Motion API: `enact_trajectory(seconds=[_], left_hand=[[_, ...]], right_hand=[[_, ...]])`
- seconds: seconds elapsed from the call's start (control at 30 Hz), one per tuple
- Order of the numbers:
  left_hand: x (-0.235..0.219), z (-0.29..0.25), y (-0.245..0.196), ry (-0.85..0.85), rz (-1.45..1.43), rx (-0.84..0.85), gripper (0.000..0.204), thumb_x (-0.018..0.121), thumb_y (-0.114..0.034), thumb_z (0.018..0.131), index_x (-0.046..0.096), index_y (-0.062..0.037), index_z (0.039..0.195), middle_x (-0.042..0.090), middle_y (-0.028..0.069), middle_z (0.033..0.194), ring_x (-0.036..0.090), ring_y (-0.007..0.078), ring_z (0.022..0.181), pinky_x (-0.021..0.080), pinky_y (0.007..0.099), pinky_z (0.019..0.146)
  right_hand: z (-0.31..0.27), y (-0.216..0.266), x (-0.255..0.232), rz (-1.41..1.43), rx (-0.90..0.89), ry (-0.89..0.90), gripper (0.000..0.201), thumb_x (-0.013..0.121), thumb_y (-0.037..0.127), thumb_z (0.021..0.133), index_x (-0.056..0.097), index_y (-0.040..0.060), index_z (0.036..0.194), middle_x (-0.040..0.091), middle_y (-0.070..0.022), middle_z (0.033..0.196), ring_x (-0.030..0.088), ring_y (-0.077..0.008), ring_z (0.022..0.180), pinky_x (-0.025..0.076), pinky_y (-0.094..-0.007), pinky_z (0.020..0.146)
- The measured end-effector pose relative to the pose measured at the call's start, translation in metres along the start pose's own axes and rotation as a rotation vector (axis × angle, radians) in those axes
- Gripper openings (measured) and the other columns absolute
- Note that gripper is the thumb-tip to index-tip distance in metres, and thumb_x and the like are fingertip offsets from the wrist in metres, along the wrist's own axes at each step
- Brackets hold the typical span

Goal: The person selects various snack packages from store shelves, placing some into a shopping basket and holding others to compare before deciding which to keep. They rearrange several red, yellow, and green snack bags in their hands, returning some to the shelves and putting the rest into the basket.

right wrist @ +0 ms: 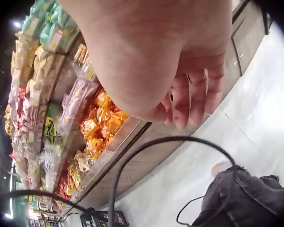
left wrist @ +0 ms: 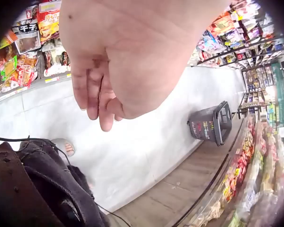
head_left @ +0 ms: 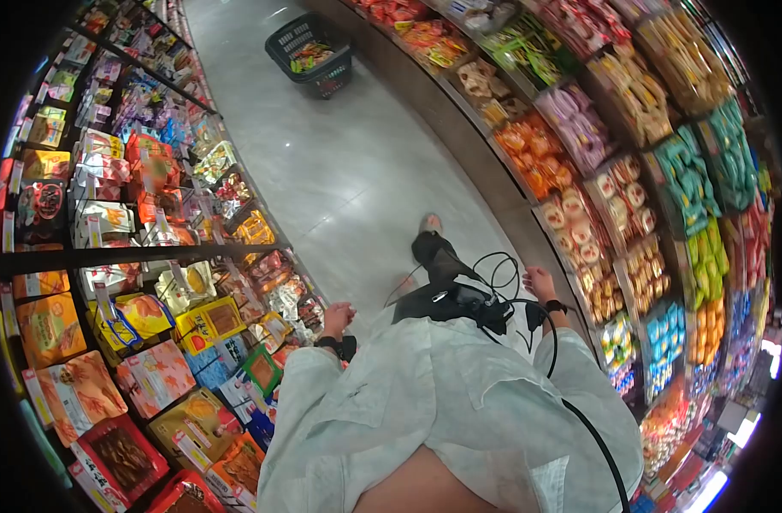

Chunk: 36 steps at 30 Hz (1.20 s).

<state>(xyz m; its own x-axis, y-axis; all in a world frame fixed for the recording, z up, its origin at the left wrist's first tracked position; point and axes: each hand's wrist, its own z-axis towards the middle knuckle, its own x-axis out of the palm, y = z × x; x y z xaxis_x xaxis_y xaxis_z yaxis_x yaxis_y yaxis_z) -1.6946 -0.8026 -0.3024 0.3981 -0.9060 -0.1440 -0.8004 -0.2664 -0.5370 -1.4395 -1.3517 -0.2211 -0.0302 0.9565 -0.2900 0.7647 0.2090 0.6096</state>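
My left hand [head_left: 339,318] hangs beside my body near the left shelves, its fingers loose. In the left wrist view nothing lies in that hand [left wrist: 123,61], and grey floor shows behind the fingers. On the other side, my right hand [head_left: 540,284] hangs close to the right-hand bins, also holding nothing. Its fingers [right wrist: 197,97] are relaxed in the right wrist view. Nearest the left hand are packaged foods [head_left: 284,299] on the shelf. Wrapped orange snacks [right wrist: 101,120] fill a bin near the right hand in its wrist view.
A dark shopping basket [head_left: 331,79] with colourful packets in it stands on the grey floor [head_left: 339,162] farther up the aisle. Curved bins of wrapped snacks [head_left: 570,227] line the right side. Black cables [head_left: 592,436] run down from my body and loop near the right hand.
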Motion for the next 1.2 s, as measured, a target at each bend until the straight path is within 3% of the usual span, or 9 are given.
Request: enact_trajectory(seconds=[0.07,0.17,0.3,0.4,0.47,0.53,0.77,1.07,1.2], left_hand=[[-0.005,0.003,-0.008,-0.025,0.015,-0.034,0.022,0.059,-0.014,0.093,0.067,-0.0054,0.112,0.072,0.0059,0.089,0.067,0.0167,0.081,0.053,0.0309,0.071],[-0.028,0.013,-0.003,0.023,1.160,0.776,0.020,0.060,-0.009,0.091,0.065,-0.0006,0.109,0.069,0.0084,0.081,0.067,0.0180,0.075,0.052,0.0303,0.061],[-0.023,-0.012,-0.031,-0.170,0.159,0.249,0.018,0.058,-0.008,0.092,0.065,-0.0007,0.107,0.069,0.0116,0.086,0.066,0.0228,0.077,0.053,0.0337,0.063],[-0.015,0.000,-0.067,-0.287,0.520,0.353,0.018,0.059,-0.011,0.091,0.068,-0.0034,0.105,0.070,0.0124,0.087,0.068,0.0270,0.081,0.053,0.0385,0.068],[-0.014,-0.010,-0.077,-0.340,0.775,0.388,0.018,0.059,-0.013,0.090,0.069,-0.0052,0.103,0.071,0.0129,0.087,0.069,0.0298,0.085,0.054,0.0417,0.071],[-0.011,-0.019,-0.097,-0.299,0.887,0.283,0.022,0.061,-0.019,0.088,0.071,-0.0066,0.104,0.072,0.0141,0.090,0.069,0.0324,0.089,0.054,0.0438,0.078],[-0.024,0.076,-0.135,-0.306,0.485,0.203,0.032,0.061,-0.028,0.089,0.073,-0.0081,0.112,0.073,0.0144,0.105,0.068,0.0310,0.105,0.053,0.0381,0.092],[-0.151,0.219,-0.244,-0.106,0.845,0.418,0.026,0.062,-0.014,0.088,0.071,-0.0051,0.110,0.075,0.0093,0.101,0.072,0.0249,0.095,0.055,0.0366,0.082],[-0.234,0.275,-0.345,-0.226,0.034,0.160,0.029,0.062,-0.002,0.085,0.068,-0.0002,0.114,0.073,0.0070,0.092,0.066,0.0165,0.080,0.052,0.0284,0.068]], right_hand=[[0.033,0.010,0.014,-0.099,0.055,0.059,0.019,0.061,0.023,0.095,0.066,0.0071,0.103,0.067,-0.0053,0.083,0.064,-0.0144,0.068,0.052,-0.0282,0.060],[0.105,0.008,0.025,-0.260,0.145,0.217,0.016,0.058,0.020,0.096,0.064,0.0055,0.092,0.065,-0.0087,0.076,0.062,-0.0186,0.058,0.051,-0.0302,0.054],[0.214,0.012,0.062,-0.473,0.010,0.450,0.015,0.061,0.018,0.092,0.066,0.0050,0.087,0.069,-0.0082,0.079,0.066,-0.0193,0.062,0.053,-0.0336,0.056],[0.241,0.122,0.111,-1.277,-0.557,0.566,0.016,0.062,0.020,0.090,0.069,0.0052,0.090,0.072,-0.0072,0.083,0.071,-0.0206,0.070,0.055,-0.0366,0.059],[0.249,0.208,0.160,-1.349,-0.525,0.452,0.018,0.061,0.021,0.090,0.069,0.0050,0.087,0.070,-0.0075,0.078,0.068,-0.0189,0.065,0.053,-0.0352,0.057],[0.276,0.262,0.213,-0.417,-0.114,0.317,0.016,0.060,0.018,0.092,0.069,0.0047,0.092,0.066,-0.0057,0.074,0.063,-0.0151,0.061,0.049,-0.0299,0.054],[0.266,0.441,0.351,-0.318,-0.307,0.449,0.017,0.063,0.025,0.096,0.065,0.0088,0.102,0.066,-0.0010,0.083,0.061,-0.0103,0.066,0.050,-0.0252,0.055],[0.319,0.436,0.383,-0.788,-0.248,0.457,0.018,0.062,0.024,0.089,0.067,0.0081,0.081,0.067,-0.0052,0.073,0.063,-0.0176,0.061,0.050,-0.0318,0.055],[0.366,0.387,0.411,-1.108,-0.448,0.432,0.012,0.065,0.020,0.082,0.070,0.0095,0.086,0.071,-0.0121,0.083,0.070,-0.0313,0.081,0.055,-0.0428,0.071]])
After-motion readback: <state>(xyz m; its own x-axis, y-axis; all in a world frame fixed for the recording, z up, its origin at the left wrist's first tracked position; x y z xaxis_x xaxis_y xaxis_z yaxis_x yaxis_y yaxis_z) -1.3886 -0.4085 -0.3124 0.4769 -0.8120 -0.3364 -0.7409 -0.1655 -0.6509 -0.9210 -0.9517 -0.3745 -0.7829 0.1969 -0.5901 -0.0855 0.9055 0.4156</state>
